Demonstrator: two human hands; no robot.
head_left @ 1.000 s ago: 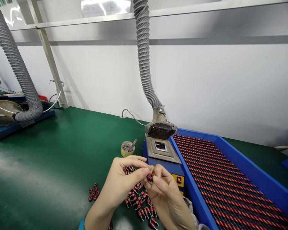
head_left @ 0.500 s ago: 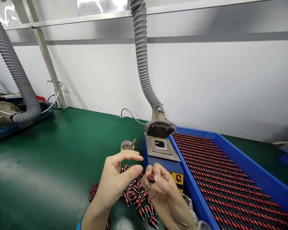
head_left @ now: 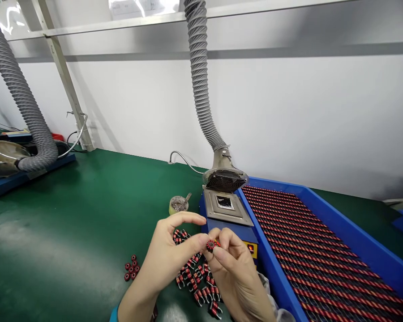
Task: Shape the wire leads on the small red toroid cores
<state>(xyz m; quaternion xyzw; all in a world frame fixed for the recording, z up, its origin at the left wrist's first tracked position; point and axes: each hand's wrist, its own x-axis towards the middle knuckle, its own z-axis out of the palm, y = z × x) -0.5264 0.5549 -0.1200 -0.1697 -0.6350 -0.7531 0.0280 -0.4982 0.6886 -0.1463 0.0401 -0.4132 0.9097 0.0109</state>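
Observation:
My right hand (head_left: 237, 268) pinches a small red-and-black wound coil (head_left: 210, 245) between thumb and fingers, its round end turned towards me. On its left, my left hand (head_left: 168, 255) has thumb and index finger spread apart. That thumb's tip is right beside the coil; whether they touch, I cannot tell. Beneath and between my hands lies a loose pile of similar coils (head_left: 206, 294) with bent wire leads, partly hidden by the hands. A small cluster of coils (head_left: 131, 268) sits left of my left forearm.
A blue solder pot (head_left: 226, 208) with a square well stands under a fume hood (head_left: 225, 174) on a grey hose. Left of it is a small cup (head_left: 178, 205) with a tool in it. On the right, a long blue tray (head_left: 339, 221) holds rows of coils.
My left hand has moved slightly right, bringing its thumb up to the coil. The coil has turned a little in my right hand, showing more of its side.

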